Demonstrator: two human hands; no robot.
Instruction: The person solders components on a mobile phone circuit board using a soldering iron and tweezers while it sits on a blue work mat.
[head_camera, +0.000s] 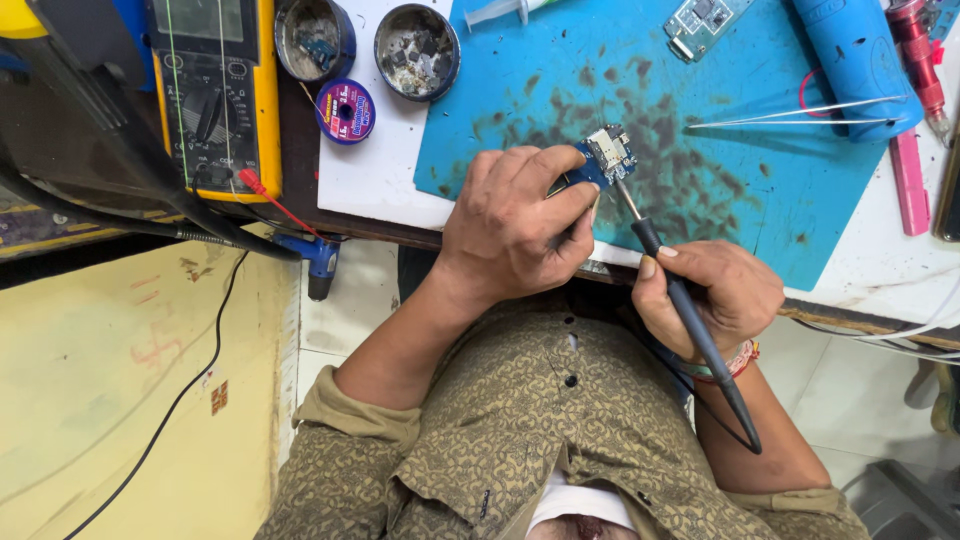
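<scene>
Blue work mat (760, 190), scorched and speckled dark, is lying across the white bench (370, 175) and taking up the frame from twelve to three o'clock; largest item listed.

Yellow multimeter (215, 95) is sitting at eleven o'clock, a red probe lead trailing off it toward the bench edge.

Blue cylindrical tool (850, 60), lying at one o'clock, with thin tweezers (800, 112) resting against it.

My left hand (515, 235), at the centre, is closing thumb and fingers tight round a small blue circuit board (605, 158), holding it tilted just above the mat's near edge.

My right hand (715, 295), at four o'clock, is wrapping firmly round the black handle of a soldering iron (690, 320), pen fashion; its tip is pointing to eleven o'clock and meeting the board's lower edge.

Two round tins (417, 50), dark scraps inside, at twelve o'clock.

Solder spool (345, 110), purple label, just beside the tins.

Second small board (700, 22), lying loose near the top edge.

Step in hand, as I judge it: working a joint on the held board with the hot tip. Next move is calling for a steady left grip and a light, brief touch, so that neighbouring parts are not heated.
</scene>
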